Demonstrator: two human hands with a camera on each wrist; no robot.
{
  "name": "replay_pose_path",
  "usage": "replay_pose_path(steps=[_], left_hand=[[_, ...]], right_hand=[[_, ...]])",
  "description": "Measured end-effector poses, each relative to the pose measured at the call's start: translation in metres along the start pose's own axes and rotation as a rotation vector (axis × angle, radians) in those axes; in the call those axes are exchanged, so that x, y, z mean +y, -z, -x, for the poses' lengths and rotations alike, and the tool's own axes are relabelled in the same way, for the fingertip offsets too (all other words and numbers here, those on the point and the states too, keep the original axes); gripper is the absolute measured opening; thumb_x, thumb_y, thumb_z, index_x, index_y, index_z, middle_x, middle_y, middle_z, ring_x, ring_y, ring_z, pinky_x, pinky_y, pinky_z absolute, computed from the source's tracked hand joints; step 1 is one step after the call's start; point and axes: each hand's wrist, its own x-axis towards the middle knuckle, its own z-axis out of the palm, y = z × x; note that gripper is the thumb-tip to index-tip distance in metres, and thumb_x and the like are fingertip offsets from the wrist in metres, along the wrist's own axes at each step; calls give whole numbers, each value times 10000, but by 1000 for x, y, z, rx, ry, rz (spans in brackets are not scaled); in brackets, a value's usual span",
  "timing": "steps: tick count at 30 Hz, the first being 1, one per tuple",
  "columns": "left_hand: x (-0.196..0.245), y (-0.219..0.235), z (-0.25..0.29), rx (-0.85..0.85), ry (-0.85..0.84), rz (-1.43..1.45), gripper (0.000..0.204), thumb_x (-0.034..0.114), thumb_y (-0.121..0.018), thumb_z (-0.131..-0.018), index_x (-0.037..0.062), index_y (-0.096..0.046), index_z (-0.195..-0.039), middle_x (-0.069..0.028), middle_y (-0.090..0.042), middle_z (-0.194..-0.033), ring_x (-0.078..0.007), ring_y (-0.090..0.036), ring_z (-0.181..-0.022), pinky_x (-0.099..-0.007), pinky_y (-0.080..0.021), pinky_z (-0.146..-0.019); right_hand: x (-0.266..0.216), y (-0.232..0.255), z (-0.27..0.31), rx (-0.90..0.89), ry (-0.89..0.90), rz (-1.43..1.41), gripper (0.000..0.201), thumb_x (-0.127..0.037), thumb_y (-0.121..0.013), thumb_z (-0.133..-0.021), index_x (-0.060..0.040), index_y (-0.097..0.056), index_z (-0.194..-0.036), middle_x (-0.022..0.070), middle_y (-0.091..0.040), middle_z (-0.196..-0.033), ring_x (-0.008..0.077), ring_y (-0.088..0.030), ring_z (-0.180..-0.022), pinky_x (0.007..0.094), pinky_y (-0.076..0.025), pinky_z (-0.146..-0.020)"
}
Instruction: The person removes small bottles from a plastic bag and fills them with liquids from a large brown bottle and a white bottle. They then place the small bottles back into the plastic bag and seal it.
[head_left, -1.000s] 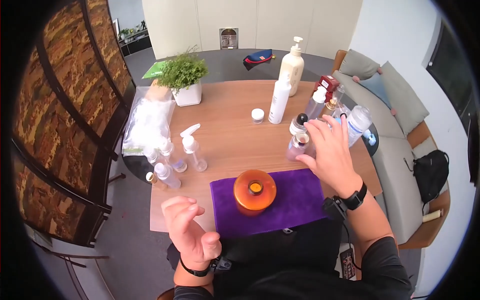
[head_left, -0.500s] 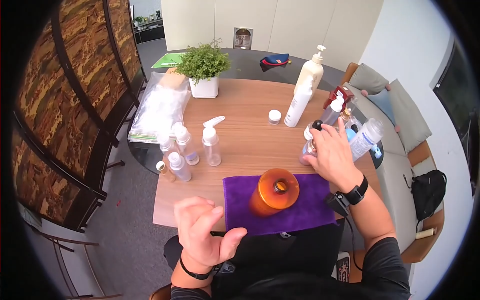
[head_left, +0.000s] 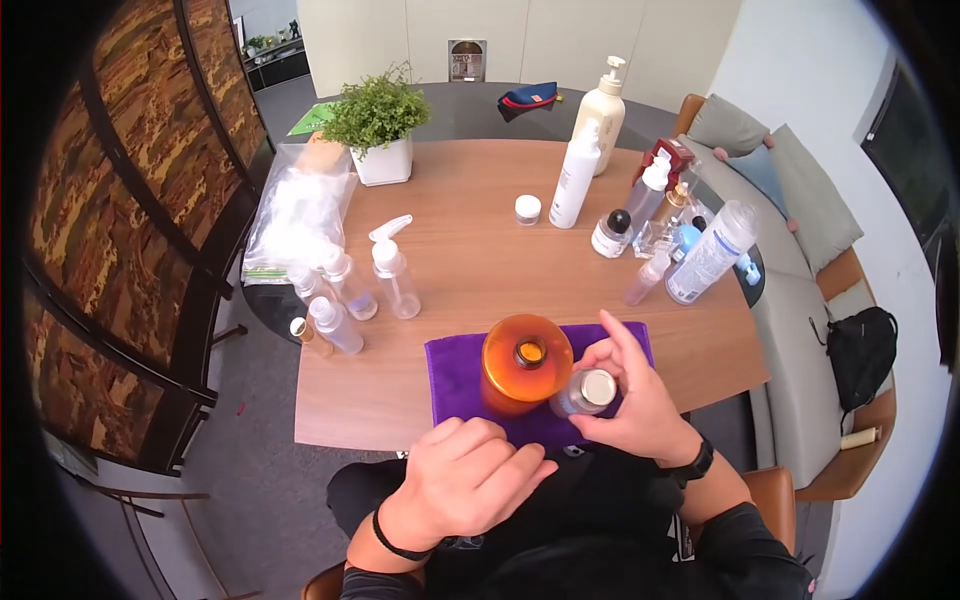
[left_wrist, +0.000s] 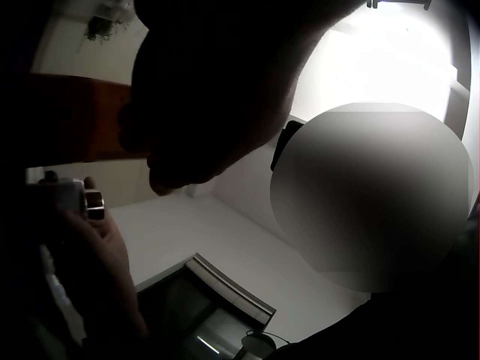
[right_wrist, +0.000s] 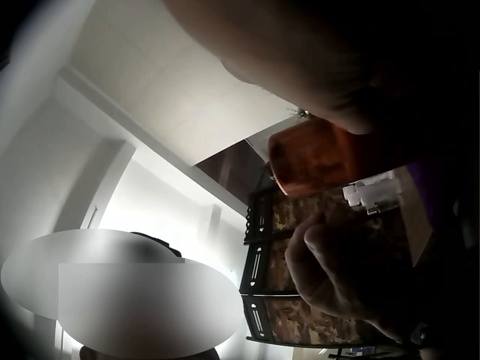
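Observation:
My right hand [head_left: 645,410] holds a small clear bottle [head_left: 575,400] with a round metallic cap between thumb and fingers, its index finger raised. The bottle sits over the purple cloth [head_left: 455,375], close beside a large amber bottle [head_left: 505,355] with an open neck. My left hand [head_left: 465,480] hovers in front of the cloth's near edge, fingers loosely bent and holding nothing visible. In the right wrist view the left hand [right_wrist: 326,270] appears below the amber bottle [right_wrist: 311,157]. The left wrist view is dark, though the metallic cap [left_wrist: 94,205] shows at the right hand.
Several clear pump bottles [head_left: 395,280] stand at the left, near a plastic bag [head_left: 300,215] and a potted plant [head_left: 385,155]. Toward the right are a white bottle [head_left: 575,180], a cream pump bottle [head_left: 600,120], a black-topped bottle [head_left: 610,238] and a large clear bottle [head_left: 712,252].
The right hand has taken the small capped bottle from the right-hand group and brought it beside the amber bottle. The left hand has moved right, its fingers more bent.

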Motion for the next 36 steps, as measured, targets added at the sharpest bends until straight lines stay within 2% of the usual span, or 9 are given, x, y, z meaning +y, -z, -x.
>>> replay_pose_path(steps=[2,4,6,7,14,16,21,30,36], left_hand=[[3,-4,-1,-25,1,8,307,158,-946,-745,59,-769,-976,4,-596,-749,-192,-622,-725,-315,-418,-588],[4,-6,-1,-56,-7,10,307,160,-941,-758,54,-767,-988,0,-593,-751,-193,-626,-734,-318,-428,-591],[5,-7,-2,-67,2,1,312,160,-935,-767,50,-765,-1004,-7,-610,-779,-194,-627,-738,-318,-431,-592],[6,-8,-3,-74,12,-4,316,159,-930,-776,47,-763,-1019,-13,-627,-807,-195,-629,-741,-318,-434,-593],[14,-12,-5,-65,114,146,534,144,-943,-735,56,-769,-1233,-94,-737,-1158,-235,-644,-755,-345,-533,-657],[13,-10,-6,-223,66,322,622,129,-921,-741,40,-746,-1331,-125,-709,-1288,-249,-632,-803,-352,-553,-692],[11,-15,3,-206,91,434,586,39,-877,-776,5,-731,-1342,-128,-694,-1234,-254,-590,-808,-345,-535,-689],[19,-17,-3,-100,197,415,463,41,-876,-819,-48,-726,-1247,-193,-685,-1143,-309,-697,-907,-384,-596,-783],[24,-16,1,-105,270,256,515,188,-936,-817,-36,-715,-1225,-164,-675,-1058,-300,-686,-882,-373,-597,-737]], right_hand=[[9,-5,1,-8,-40,-12,1081,32,-858,-813,8,-218,-1684,114,-606,-1296,207,-685,-1232,362,-554,-1066],[11,-8,1,57,-24,-31,882,-28,-899,-810,2,-437,-1561,129,-640,-1282,238,-701,-1177,369,-562,-1033],[7,-6,-1,-46,103,351,708,-17,-914,-803,-21,-564,-1419,120,-636,-1289,228,-666,-1167,361,-535,-1016],[3,-12,0,18,65,293,571,-39,-925,-786,-21,-631,-1275,128,-669,-1251,251,-680,-1138,374,-541,-995],[-6,-18,28,-110,218,186,595,-85,-948,-720,-35,-651,-1233,174,-682,-1176,339,-701,-1039,405,-576,-894],[-7,-26,32,-205,289,171,641,-108,-948,-690,-32,-650,-1253,168,-680,-1168,366,-691,-1041,414,-587,-877],[0,-30,38,-279,103,167,659,-177,-970,-680,-41,-679,-1256,126,-731,-1208,348,-736,-1043,414,-607,-893],[10,-52,40,-25,226,247,689,-302,-999,-713,-2,-672,-1239,171,-758,-1090,388,-764,-931,417,-624,-803],[6,-58,37,23,232,284,651,-311,-999,-725,0,-667,-1191,178,-756,-1048,385,-763,-897,414,-627,-769]])
